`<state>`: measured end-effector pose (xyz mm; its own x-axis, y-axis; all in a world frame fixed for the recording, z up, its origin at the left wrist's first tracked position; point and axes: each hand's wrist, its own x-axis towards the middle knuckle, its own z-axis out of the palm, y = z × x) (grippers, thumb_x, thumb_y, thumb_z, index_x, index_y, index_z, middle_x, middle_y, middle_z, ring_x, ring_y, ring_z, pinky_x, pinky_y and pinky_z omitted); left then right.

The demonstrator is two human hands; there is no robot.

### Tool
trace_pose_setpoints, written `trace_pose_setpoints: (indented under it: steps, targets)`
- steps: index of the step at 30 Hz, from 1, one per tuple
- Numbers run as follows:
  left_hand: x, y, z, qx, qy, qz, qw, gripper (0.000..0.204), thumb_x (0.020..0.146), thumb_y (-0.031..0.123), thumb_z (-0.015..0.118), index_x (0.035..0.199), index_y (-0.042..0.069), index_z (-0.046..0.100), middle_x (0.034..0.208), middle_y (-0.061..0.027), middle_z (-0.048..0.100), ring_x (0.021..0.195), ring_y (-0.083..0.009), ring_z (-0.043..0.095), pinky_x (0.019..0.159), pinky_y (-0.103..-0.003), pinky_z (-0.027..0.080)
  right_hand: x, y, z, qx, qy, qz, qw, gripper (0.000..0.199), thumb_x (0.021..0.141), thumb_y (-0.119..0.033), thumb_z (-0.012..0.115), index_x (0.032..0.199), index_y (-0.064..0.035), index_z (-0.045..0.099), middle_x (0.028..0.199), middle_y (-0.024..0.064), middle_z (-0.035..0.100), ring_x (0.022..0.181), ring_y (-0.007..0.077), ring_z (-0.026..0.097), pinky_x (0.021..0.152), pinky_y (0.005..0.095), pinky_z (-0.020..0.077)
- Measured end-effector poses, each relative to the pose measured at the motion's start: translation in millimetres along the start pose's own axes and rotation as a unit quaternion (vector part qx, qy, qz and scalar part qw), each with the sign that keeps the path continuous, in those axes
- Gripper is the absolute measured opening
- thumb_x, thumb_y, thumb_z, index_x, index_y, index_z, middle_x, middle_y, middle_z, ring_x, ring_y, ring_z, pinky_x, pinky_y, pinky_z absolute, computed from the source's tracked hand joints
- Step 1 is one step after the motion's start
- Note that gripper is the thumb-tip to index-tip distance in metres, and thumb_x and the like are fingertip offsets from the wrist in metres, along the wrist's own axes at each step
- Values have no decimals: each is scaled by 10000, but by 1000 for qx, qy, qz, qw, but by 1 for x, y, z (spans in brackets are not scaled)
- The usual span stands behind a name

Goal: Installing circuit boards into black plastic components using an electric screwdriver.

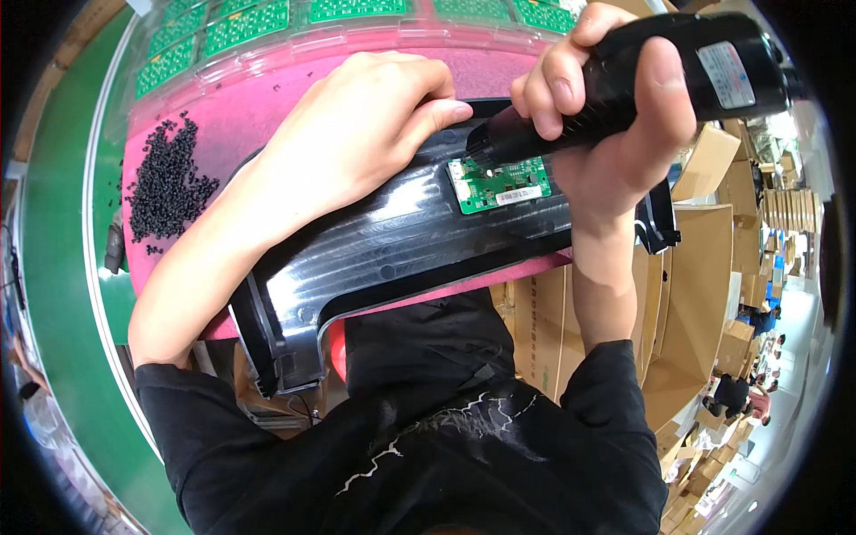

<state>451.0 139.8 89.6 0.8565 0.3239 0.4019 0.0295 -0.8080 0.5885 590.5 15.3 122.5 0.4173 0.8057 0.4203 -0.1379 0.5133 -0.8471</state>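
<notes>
right hand (615,116): wrapped tight round a black electric screwdriver (651,76), thumb on the near side, fingers over the top
screwdriver axis: long body runs from upper right down to lower left; its nose sits on the top edge of the green circuit board (501,185), contact point hidden by the nose itself
board from right hand: just below and left of the knuckles, close under the tool tip
board long axis: roughly left-right, tilted a little up toward the right; white connector at its left end
left hand (357,134): flat, palm down, fingers together, pressing on the black plastic panel (383,241); grips nothing; fingertips just left of the tool nose
nearer hand: both close; the right one has the tool on the board, the left fingertips sit just beside the board's upper left corner
panel: long curved black moulding, runs under both hands from lower left to right, board seated in its right part
surface: pink mat (232,116) under the panel
screws (168,187): loose heap of small black ones on the mat, well left of the left wrist
trays (259,22): clear trays of more green boards, beyond both hands at the far edge
room: green bench edge (62,267) on the left; stacked cardboard boxes (695,259) right of the right forearm; other people far off, lower right, small
</notes>
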Motion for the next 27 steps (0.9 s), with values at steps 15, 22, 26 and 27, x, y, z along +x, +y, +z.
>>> trace_pose_setpoints:
  steps: [15, 22, 26, 27]
  targets:
    - [-2, -2, 3, 16, -3, 38, 999, 138, 887, 84, 658, 947, -25, 599, 891, -167, 644, 864, -342, 637, 776, -400, 504, 27, 33, -5, 85, -205, -318, 922, 273, 857, 61, 682, 1077, 22, 527, 729, 40, 615, 580, 104, 596, 543, 239, 480]
    - [0, 3, 4, 26, -22, 64, 997, 144, 892, 95, 653, 961, -20, 598, 895, -178, 633, 916, -372, 612, 806, -436, 486, 33, 18, -11, -46, -95, -123, 987, 192, 872, 55, 672, 1022, 14, 559, 707, 40, 607, 555, 105, 578, 534, 241, 472]
    - [-7, 1, 1, 59, -16, 37, 997, 185, 892, 189, 659, 957, 18, 636, 884, -156, 655, 936, -360, 626, 818, -461, 500, 15, -3, 17, -111, 1, 63, 992, 150, 876, 30, 692, 985, 11, 590, 715, 39, 616, 568, 98, 590, 534, 234, 470]
    - [-6, 3, 0, 64, -20, 31, 997, 184, 881, 189, 671, 950, 22, 638, 881, -150, 657, 930, -356, 627, 816, -459, 500, 15, -4, 17, -107, -2, 61, 992, 144, 876, 28, 693, 980, 11, 593, 715, 39, 616, 567, 97, 589, 534, 233, 470]
